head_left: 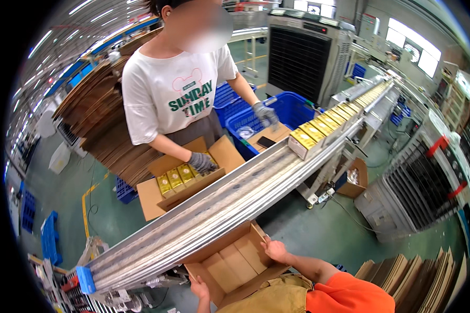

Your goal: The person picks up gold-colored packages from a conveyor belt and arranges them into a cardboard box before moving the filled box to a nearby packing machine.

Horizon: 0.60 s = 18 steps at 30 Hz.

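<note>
An open-topped brown cardboard box [222, 244] sits close in front of me, below the near side of the conveyor. Only bare cardboard panels show inside it. My left hand [199, 288] grips its left wall, fingers on the outside and partly out of sight. On the far right corner, my right hand [275, 250] is closed over the edge. Past the box, the conveyor belt [193, 211] runs from lower left to upper right. A row of yellow-topped packs [324, 125] stands on its farther stretch.
Across the conveyor, a person in grey gloves [202, 163] reaches into a carton [150, 201] of yellow packs. Blue crates [237, 122] stand beside them. Flattened cardboard [410, 279] is stacked at my right, near an air cooler [402, 201].
</note>
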### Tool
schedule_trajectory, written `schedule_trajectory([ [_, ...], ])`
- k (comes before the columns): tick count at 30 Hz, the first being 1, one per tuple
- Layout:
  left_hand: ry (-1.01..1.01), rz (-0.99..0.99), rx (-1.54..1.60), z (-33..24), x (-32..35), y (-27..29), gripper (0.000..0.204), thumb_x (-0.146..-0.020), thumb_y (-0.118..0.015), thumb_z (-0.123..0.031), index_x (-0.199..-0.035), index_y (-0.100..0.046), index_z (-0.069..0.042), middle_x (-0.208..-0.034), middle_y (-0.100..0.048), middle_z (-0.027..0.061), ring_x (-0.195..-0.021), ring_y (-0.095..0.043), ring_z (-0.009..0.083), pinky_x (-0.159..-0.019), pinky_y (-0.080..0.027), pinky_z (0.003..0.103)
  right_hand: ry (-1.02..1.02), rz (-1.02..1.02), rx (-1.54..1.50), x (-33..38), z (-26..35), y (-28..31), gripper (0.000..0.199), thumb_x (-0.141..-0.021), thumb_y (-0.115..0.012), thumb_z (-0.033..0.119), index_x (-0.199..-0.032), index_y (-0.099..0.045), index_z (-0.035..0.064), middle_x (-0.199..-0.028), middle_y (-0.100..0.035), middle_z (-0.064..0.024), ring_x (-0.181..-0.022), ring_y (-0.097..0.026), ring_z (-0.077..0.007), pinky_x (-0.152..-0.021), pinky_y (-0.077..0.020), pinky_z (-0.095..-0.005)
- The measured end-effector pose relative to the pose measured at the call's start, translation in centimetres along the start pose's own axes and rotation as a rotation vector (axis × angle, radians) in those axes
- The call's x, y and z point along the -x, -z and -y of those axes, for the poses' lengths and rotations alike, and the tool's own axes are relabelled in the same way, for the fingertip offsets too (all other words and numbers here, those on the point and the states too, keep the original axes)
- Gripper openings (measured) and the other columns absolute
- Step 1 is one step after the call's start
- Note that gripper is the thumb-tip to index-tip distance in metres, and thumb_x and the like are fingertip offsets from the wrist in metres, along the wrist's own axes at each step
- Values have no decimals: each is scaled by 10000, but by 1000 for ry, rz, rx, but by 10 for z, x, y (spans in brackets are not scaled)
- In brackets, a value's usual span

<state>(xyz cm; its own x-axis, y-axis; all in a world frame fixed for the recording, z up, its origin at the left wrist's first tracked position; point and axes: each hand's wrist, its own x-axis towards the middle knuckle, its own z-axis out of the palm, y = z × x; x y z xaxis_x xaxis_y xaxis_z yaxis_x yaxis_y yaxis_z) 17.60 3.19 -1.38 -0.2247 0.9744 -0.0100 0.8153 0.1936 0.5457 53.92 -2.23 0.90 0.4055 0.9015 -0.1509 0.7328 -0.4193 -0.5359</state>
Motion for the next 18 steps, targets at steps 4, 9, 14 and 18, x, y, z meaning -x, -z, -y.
schedule_trajectory([
  [4,-35,2,-9,-3,-1,1,457,-875,-554,-181,-1291,-437,-31,-903,-641,256,-825,-611,425,-700,-473,478,-2,-16,-6,1,-2,3,348,-917,-473,369,-1105,-510,79,-690,-625,-228,-651,-617,-417,-577,-493,-514],
  [9,10,46,-9,-17,0,9,451,-878,-551,-180,-1291,-440,-37,-927,-638,258,-847,-604,427,-714,-467,487,-33,24,-5,1,1,12,336,-920,-460,362,-1096,-505,80,-717,-632,-228,-681,-623,-416,-599,-501,-510],
  [14,-33,-15,-42,-14,2,8,450,-876,-553,-187,-1285,-442,-35,-920,-640,252,-839,-602,436,-714,-467,490,-31,-7,4,1,-1,5,345,-917,-465,361,-1128,-514,92,-694,-631,-221,-663,-621,-415,-585,-502,-507],
  [18,5,19,-31,-21,3,13,450,-871,-555,-195,-1286,-443,-58,-909,-637,258,-830,-600,445,-703,-470,502,-25,17,3,-2,-7,-4,346,-917,-464,353,-1128,-511,83,-703,-634,-219,-671,-622,-415,-600,-503,-509],
])
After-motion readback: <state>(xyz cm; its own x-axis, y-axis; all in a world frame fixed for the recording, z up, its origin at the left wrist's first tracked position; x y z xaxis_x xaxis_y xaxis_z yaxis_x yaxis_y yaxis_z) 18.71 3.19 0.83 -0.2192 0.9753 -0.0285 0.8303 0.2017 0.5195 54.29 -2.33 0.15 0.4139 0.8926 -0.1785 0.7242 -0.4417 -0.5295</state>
